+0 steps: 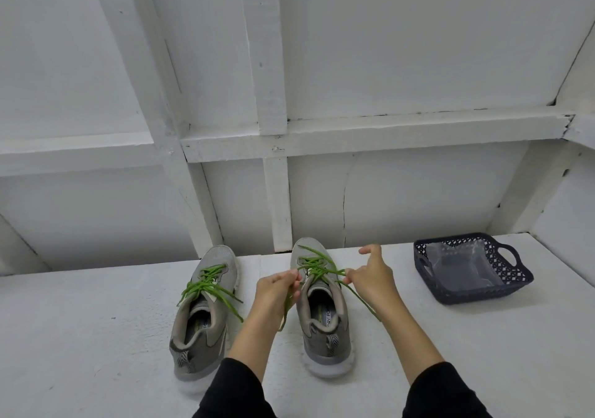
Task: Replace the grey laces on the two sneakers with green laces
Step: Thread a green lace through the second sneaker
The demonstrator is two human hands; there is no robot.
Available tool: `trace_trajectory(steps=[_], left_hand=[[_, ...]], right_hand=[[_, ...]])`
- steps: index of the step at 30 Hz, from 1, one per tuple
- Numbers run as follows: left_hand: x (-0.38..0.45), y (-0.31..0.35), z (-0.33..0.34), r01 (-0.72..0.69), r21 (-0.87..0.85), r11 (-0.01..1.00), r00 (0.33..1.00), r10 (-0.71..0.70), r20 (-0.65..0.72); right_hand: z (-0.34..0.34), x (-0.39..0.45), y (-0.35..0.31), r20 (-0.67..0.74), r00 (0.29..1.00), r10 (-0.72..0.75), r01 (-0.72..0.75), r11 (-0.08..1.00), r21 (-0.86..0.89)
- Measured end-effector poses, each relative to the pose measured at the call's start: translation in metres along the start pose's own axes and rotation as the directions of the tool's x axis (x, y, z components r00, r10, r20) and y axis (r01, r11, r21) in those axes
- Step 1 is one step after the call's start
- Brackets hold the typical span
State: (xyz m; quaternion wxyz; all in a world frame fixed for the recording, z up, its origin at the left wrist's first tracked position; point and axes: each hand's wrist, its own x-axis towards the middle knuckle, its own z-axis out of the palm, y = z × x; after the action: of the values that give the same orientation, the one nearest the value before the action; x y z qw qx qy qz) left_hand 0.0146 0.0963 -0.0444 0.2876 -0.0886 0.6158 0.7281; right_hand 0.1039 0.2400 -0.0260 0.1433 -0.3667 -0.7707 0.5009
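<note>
Two grey sneakers stand side by side on the white table, toes pointing away from me. The left sneaker (203,317) carries a green lace (209,285) tied in a bow with loose ends. The right sneaker (322,321) has a green lace (317,267) threaded through its eyelets. My left hand (277,292) pinches one end of that lace at the shoe's left side. My right hand (370,276) pinches the other end at the right side, its index finger raised. Both free tails hang down toward me.
A dark blue plastic basket (521,280) with handles sits on the table at the right, holding clear plastic wrapping. White wooden framing and panels rise directly behind the shoes. The table surface (96,337) is white and rough.
</note>
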Motion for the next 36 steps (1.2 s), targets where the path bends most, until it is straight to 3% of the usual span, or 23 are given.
trace_trajectory(steps=[2,4,6,8,11,13,15,17,19,20,21,22,24,25,27,29,32,36], left_hand=[[0.0,0.001,0.001,-0.024,-0.017,1.0,0.999,0.023,-0.031],[-0.002,0.006,0.005,-0.139,-0.068,0.988,0.987,0.133,-0.093],[-0.007,0.012,0.008,-0.283,-0.077,0.956,0.954,0.272,-0.127],[-0.013,0.017,0.011,-0.394,0.009,0.919,0.915,0.393,-0.094],[-0.016,0.021,0.011,-0.58,0.242,0.778,0.813,0.571,0.114],[-0.015,0.021,0.009,-0.657,0.342,0.672,0.754,0.585,0.299],[-0.015,0.017,0.005,-0.668,0.447,0.595,0.744,0.525,0.413],[-0.013,0.014,0.001,-0.592,0.521,0.615,0.805,0.418,0.421],[-0.012,0.017,-0.005,-0.341,0.47,0.814,0.908,0.157,0.388],[-0.012,0.021,-0.008,-0.153,0.356,0.922,0.908,-0.011,0.42],[-0.012,0.024,-0.012,0.051,0.19,0.98,0.849,-0.143,0.508],[-0.015,0.027,-0.014,0.243,0.007,0.97,0.762,-0.195,0.617],[-0.017,0.028,-0.016,0.435,-0.252,0.864,0.663,-0.118,0.739],[-0.015,0.026,-0.015,0.451,-0.324,0.831,0.667,-0.073,0.741],[-0.009,0.019,-0.008,0.403,-0.372,0.836,0.738,-0.057,0.673],[-0.004,0.012,0.001,0.332,-0.365,0.87,0.825,-0.08,0.56],[-0.003,0.014,0.007,0.253,-0.362,0.897,0.875,-0.053,0.48],[-0.01,0.025,0.011,0.127,-0.225,0.966,0.91,-0.023,0.414]], right_hand=[[0.002,0.0,0.001,-0.103,0.993,-0.051,0.047,0.998,-0.043],[0.002,-0.001,-0.002,-0.176,0.975,-0.137,0.133,0.991,-0.034],[0.0,-0.003,-0.01,-0.114,0.984,-0.138,0.143,0.989,0.031],[0.001,-0.004,-0.016,0.055,0.998,-0.031,0.022,0.986,0.168],[0.004,-0.006,-0.019,0.295,0.947,0.127,-0.228,0.912,0.341],[0.007,-0.005,-0.016,0.341,0.928,0.149,-0.284,0.876,0.39],[0.01,-0.002,-0.014,0.319,0.939,0.127,-0.27,0.846,0.46],[0.011,0.002,-0.012,0.26,0.961,0.096,-0.22,0.833,0.507],[0.011,0.004,-0.011,0.199,0.977,0.083,-0.181,0.816,0.549],[0.011,0.005,-0.011,0.18,0.98,0.084,-0.175,0.791,0.587],[0.01,0.006,-0.01,0.174,0.981,0.086,-0.178,0.756,0.629],[0.009,0.006,-0.009,0.186,0.979,0.082,-0.189,0.711,0.677],[0.008,0.004,-0.012,0.24,0.97,0.046,-0.22,0.597,0.772],[0.008,0.002,-0.014,0.258,0.966,0.009,-0.221,0.545,0.809],[0.009,-0.002,-0.019,0.239,0.968,-0.076,-0.166,0.521,0.837],[0.012,-0.005,-0.021,0.168,0.975,-0.143,-0.038,0.642,0.766],[0.017,-0.004,-0.016,0.079,0.966,-0.247,0.177,0.849,0.497],[0.021,-0.001,-0.003,-0.042,0.961,-0.272,0.269,0.894,0.36]])
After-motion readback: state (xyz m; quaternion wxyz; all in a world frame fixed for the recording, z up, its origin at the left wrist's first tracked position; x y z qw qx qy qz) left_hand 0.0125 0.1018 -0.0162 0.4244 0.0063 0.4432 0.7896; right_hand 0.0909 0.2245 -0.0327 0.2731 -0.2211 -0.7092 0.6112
